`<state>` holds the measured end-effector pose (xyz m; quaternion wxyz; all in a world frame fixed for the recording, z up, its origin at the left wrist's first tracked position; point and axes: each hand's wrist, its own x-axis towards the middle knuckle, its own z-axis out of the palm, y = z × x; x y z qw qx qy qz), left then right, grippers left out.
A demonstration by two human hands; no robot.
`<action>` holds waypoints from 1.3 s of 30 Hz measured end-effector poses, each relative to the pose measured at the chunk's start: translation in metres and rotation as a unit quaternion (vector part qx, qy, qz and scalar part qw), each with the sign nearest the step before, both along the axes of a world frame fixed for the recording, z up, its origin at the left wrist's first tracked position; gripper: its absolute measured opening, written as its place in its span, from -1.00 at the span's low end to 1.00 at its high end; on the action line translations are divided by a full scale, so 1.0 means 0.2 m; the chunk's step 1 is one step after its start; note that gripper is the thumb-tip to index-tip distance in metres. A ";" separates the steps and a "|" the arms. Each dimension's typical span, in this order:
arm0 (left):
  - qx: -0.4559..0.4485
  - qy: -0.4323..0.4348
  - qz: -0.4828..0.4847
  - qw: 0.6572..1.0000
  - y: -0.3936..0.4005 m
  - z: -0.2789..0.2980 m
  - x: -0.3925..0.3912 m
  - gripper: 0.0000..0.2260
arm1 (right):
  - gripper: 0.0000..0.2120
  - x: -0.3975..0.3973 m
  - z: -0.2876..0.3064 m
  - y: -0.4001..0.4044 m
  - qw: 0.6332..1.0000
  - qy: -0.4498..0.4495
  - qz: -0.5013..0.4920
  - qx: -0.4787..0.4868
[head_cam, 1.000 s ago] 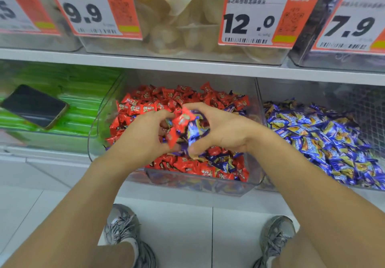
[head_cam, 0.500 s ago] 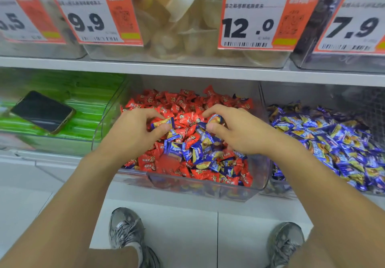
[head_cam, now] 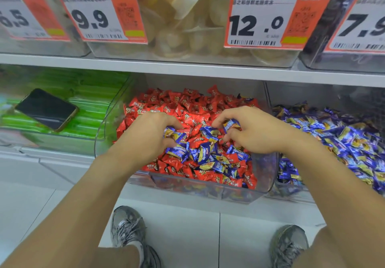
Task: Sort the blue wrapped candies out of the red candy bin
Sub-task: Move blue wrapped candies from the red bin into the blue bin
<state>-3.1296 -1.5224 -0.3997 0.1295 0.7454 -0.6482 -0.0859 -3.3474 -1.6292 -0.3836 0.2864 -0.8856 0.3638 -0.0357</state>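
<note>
A clear bin (head_cam: 208,194) on the lower shelf holds red wrapped candies (head_cam: 187,101) with several blue wrapped candies (head_cam: 206,155) mixed in near its front. My left hand (head_cam: 145,136) is inside the bin at the left, its curled fingers and thumb pinching a blue candy (head_cam: 174,134). My right hand (head_cam: 256,132) is in the bin at the right, fingers curled around another blue candy (head_cam: 230,124). To the right stands a second clear bin full of blue candies (head_cam: 337,136).
A black phone (head_cam: 46,109) lies on green packets (head_cam: 89,92) in the bin at the left. The shelf above (head_cam: 187,69) carries clear bins with orange price tags (head_cam: 268,17). My two grey shoes (head_cam: 127,228) stand on the white floor tiles below.
Both hands dropped from a joined handful above the bin into the candy pile and moved apart. Each now picks at a separate blue candy. The camera has tilted slightly upward.
</note>
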 end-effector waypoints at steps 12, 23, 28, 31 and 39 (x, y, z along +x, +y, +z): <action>0.007 0.165 -0.036 0.986 0.05 0.04 -0.04 -0.72 | -0.29 0.05 -0.03 0.00 0.987 0.110 0.040 -0.106; 0.030 0.072 -0.001 0.997 0.03 0.01 -0.04 -0.77 | -0.75 0.12 -0.11 -0.01 0.995 0.077 0.015 -0.060; 0.110 0.058 -0.055 0.991 0.04 -0.01 -0.07 -0.67 | -0.78 0.08 -0.05 0.01 0.993 0.090 -0.003 -0.078; 0.138 0.010 -0.064 0.988 0.03 -0.02 -0.09 -0.51 | -0.81 0.05 0.01 0.03 0.992 0.091 -0.008 -0.087; 0.051 0.010 -0.037 0.998 0.03 -0.02 -0.06 -0.90 | -0.90 0.04 0.04 0.04 0.966 0.181 -0.021 -0.181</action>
